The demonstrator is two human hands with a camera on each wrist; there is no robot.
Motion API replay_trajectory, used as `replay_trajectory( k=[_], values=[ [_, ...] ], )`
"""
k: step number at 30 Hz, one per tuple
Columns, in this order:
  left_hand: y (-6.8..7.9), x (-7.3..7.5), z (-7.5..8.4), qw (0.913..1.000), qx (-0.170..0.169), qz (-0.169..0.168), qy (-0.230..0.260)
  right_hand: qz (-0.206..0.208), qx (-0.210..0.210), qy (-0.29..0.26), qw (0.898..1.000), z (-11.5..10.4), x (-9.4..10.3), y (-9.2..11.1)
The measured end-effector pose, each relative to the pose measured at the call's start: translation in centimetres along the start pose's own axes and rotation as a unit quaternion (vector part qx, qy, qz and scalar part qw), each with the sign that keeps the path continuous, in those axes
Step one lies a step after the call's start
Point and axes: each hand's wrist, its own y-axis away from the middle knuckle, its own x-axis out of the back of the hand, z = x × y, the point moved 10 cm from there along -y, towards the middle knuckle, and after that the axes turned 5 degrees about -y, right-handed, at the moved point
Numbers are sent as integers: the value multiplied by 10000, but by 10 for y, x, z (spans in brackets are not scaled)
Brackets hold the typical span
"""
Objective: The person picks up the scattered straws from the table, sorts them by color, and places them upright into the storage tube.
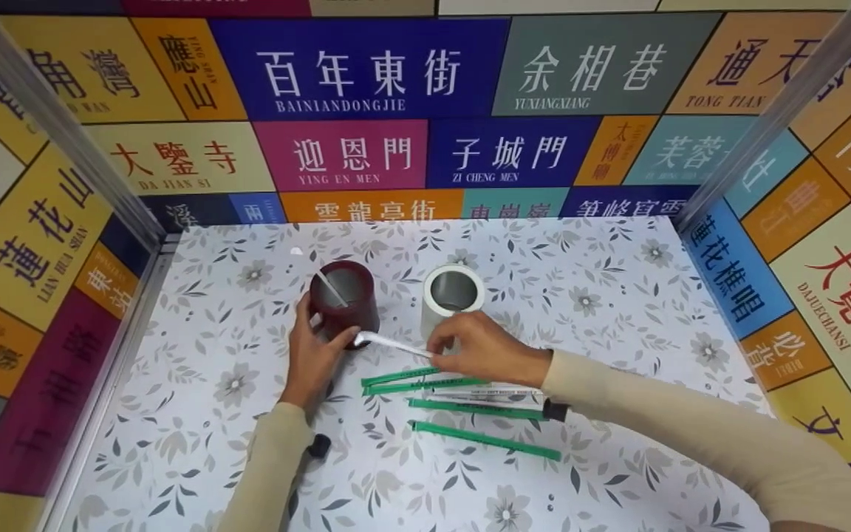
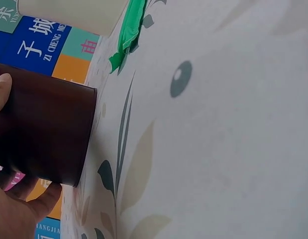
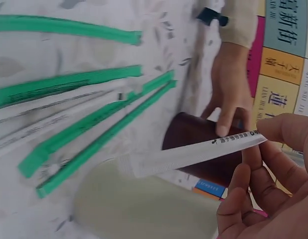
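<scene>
My left hand [image 1: 315,351] holds a dark red cylindrical cup [image 1: 368,314], its fingers and thumb round the side; in the left wrist view the cup [image 2: 44,129] stands on the table. A thin white stick [image 1: 332,284] leans inside it and sticks out over the rim. My right hand [image 1: 481,347] pinches one end of a slim white paper packet [image 1: 396,343] with small dark print [image 3: 193,154]. The packet's free end lies close to the left thumb and the red cup. To the right stands a white cylindrical cup [image 1: 436,321], partly behind the right hand.
Several slim green packets [image 1: 484,440] lie on the flower-patterned table [image 1: 507,480], with white printed packets [image 1: 492,394] among them, below the right hand. Panels with large lettering [image 1: 359,70] form walls at the back and sides.
</scene>
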Motion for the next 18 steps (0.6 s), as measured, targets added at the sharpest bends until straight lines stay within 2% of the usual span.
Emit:
replay_trajectory(
  k=[5,12,18],
  values=[
    [1,0,1,10000,-21,43,48,-29,-92,-396,9992,-10,5,-27],
    [0,0,1,9998,-3,95,186,305,-134,-368,9988,-14,17,-68],
    [-1,-1,0,9999,95,73,90,693,-112,-506,9962,-22,25,-95]
  ],
)
